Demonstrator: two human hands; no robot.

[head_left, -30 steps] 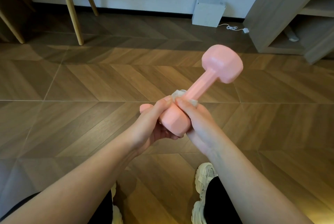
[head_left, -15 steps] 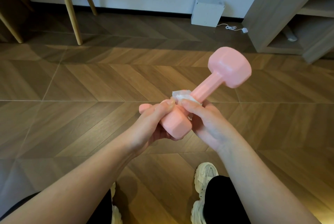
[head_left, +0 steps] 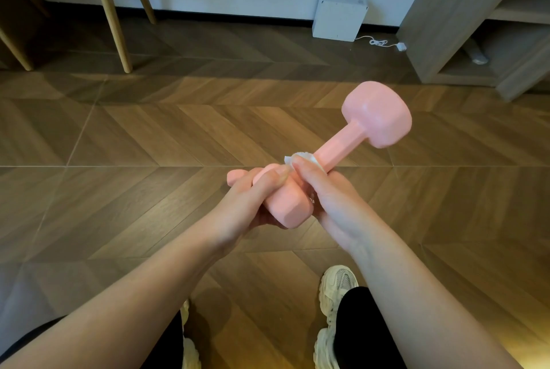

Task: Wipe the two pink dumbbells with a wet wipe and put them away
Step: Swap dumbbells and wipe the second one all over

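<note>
The wiping step is in hand. The smooth pink dumbbell is held in the air above the brown herringbone wood floor, its far head pointing toward two o'clock. The left hand is curled around the near head, steadying it. The right hand pinches a crumpled white wet wipe against the handle, just beside that head. Next, I judge, the wipe must travel up the handle toward the far head. The second dumbbell is not in view.
</note>
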